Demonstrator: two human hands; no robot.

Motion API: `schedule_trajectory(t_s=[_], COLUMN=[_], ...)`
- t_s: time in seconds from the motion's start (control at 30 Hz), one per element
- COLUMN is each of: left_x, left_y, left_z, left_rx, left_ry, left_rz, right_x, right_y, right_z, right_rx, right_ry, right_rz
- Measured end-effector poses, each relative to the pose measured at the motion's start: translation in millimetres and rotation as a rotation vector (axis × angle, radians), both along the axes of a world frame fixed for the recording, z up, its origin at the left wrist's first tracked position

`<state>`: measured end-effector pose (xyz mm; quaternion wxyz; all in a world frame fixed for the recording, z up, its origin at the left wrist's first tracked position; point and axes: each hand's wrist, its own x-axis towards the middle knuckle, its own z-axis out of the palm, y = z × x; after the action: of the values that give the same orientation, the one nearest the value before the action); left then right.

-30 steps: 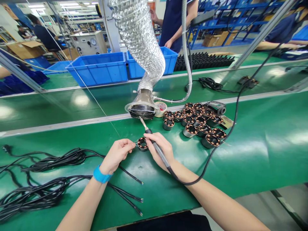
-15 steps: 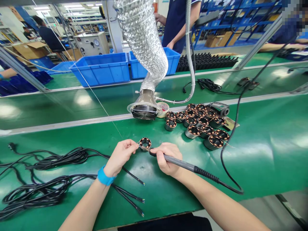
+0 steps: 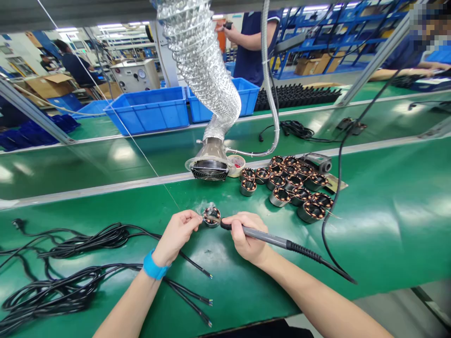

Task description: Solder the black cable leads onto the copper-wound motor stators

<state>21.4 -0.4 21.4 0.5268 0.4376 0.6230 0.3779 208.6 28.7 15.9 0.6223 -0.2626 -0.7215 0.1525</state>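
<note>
A motor stator (image 3: 212,218) with copper windings stands upright on the green bench in front of me, with a wisp of smoke over it. My right hand (image 3: 248,234) grips a grey soldering iron (image 3: 266,237); its tip reaches to the stator's top. On the other side, my left hand (image 3: 181,232), wearing a blue wristband (image 3: 154,266), pinches the solder wire (image 3: 150,162), which slants down from above. The wire's end is too fine to make out at the stator. Black power cords (image 3: 95,241) with bared ends lie under and beside my left forearm.
Several more stators (image 3: 294,180) are grouped at the right rear. A fume extractor (image 3: 209,164) hangs beyond my hands, beside a small round dish (image 3: 237,165). The iron's cable (image 3: 326,234) loops along the right. Blue bins (image 3: 148,110) stand farther back, with co-workers beyond.
Smoke now rises from the stator. Both hands keep nearly the same place around it. The view has tilted slightly, and a person at the back has raised their hands.
</note>
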Motion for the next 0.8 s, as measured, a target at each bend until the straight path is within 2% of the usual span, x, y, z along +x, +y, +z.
schedule_trajectory(t_s=[0.17, 0.47, 0.63, 0.8], left_x=[-0.2, 0.5, 1.4, 0.7], left_y=[0.3, 1.6, 1.4, 0.0], left_z=[-0.4, -2.7, -2.9, -3.0], left_rx=[-0.016, -0.016, -0.015, -0.009], left_ry=[-0.01, -0.06, -0.065, -0.089], left_rz=[-0.002, -0.004, -0.001, -0.001], right_x=[0.8, 1.5, 1.9, 0.8], right_y=[-0.8, 2.2, 9.1, 17.9], right_z=[0.6, -3.2, -13.3, -22.0], right_rx=[-0.012, 0.027, 0.126, 0.263], right_ry=[-0.015, -0.014, -0.069, -0.286], right_rz=[-0.037, -0.013, 0.048, 0.014])
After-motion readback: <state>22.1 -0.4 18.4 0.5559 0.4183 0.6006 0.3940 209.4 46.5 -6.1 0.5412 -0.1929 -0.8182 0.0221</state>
